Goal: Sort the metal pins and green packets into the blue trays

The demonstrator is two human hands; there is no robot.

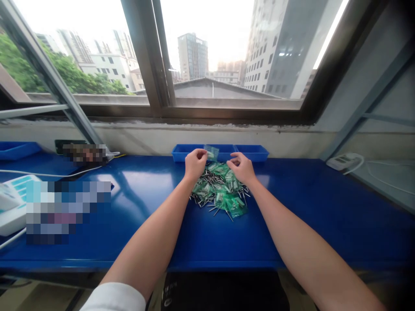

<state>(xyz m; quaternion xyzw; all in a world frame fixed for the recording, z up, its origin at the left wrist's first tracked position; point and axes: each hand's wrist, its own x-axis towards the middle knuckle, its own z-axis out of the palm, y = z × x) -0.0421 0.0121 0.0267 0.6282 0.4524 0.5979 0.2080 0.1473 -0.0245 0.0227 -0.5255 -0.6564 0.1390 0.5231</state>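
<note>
A heap of small green plastic bags and thin metal pins (219,190) lies on the blue table (292,224), just in front of a shallow blue tray (223,152). My left hand (195,164) is closed in a pinch on one small clear-green bag (212,152), held up over the tray's near edge. My right hand (241,168) rests at the heap's right side with its fingers curled together; what they hold, if anything, is too small to make out.
A second blue tray (17,149) sits at the far left. White devices with cables stand at the left edge (13,203) and on the right ledge (344,161). A window runs along the back wall.
</note>
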